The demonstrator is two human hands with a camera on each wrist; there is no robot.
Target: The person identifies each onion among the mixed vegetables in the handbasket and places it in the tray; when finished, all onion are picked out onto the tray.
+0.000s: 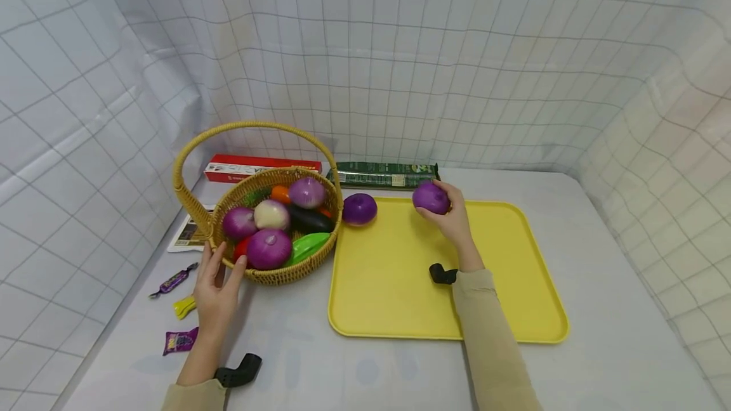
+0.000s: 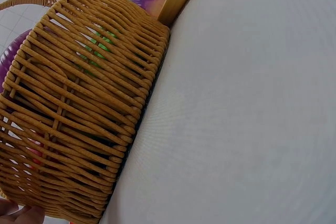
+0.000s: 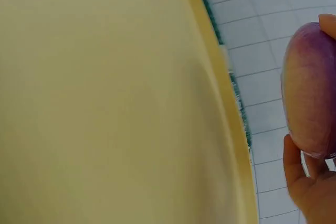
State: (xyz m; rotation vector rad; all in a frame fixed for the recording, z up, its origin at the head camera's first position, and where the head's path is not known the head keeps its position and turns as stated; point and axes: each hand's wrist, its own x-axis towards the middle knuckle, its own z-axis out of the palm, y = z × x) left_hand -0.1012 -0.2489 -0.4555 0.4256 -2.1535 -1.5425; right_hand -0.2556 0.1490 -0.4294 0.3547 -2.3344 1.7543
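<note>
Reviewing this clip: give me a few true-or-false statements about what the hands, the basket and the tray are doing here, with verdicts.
1. The right hand grips a purple onion over the yellow tray. True.
2. The left hand lifts the wicker basket by its handle. False: it rests against the basket's front wall, and the basket stands on the table.
3. A second purple onion lies at the tray's far left corner. True.
4. The basket is empty. False: it holds several onions, a green piece and other vegetables.
5. The sweets lie on the tray. False: they lie on the table, left of the left hand.
</note>
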